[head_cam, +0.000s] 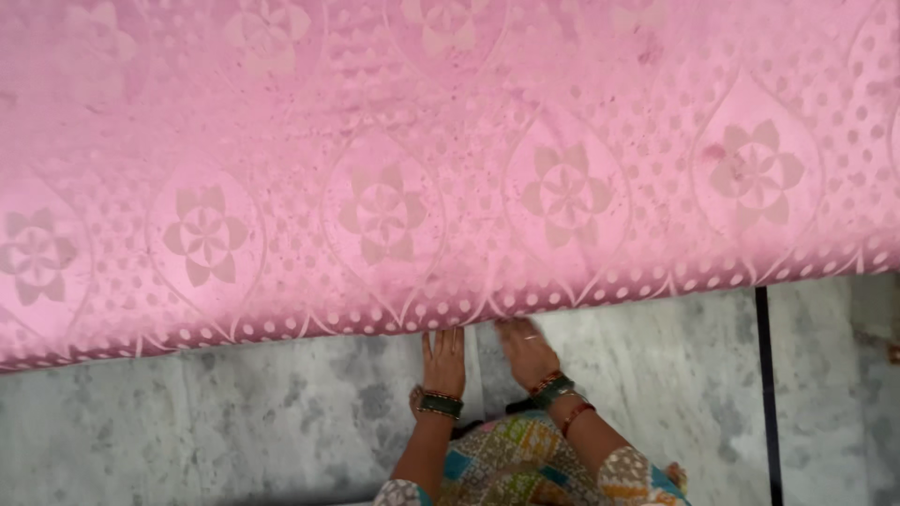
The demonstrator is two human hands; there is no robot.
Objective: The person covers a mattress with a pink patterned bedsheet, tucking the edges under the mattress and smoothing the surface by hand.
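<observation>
A large pink mattress (450, 159) with a woven flower pattern fills the upper part of the view; its lower edge runs across the grey floor. My left hand (443, 361) reaches to that edge with the fingers together, fingertips tucked beneath it. My right hand (525, 351), just to the right, also has its fingertips hidden under the edge. Both wrists wear green and red bangles. My patterned, multicoloured clothing (511, 464) shows at the bottom.
Grey marbled stone floor (234, 431) lies below the mattress edge. A dark joint line (764, 394) runs down the floor at the right. A small brownish object (892, 351) sits at the far right edge.
</observation>
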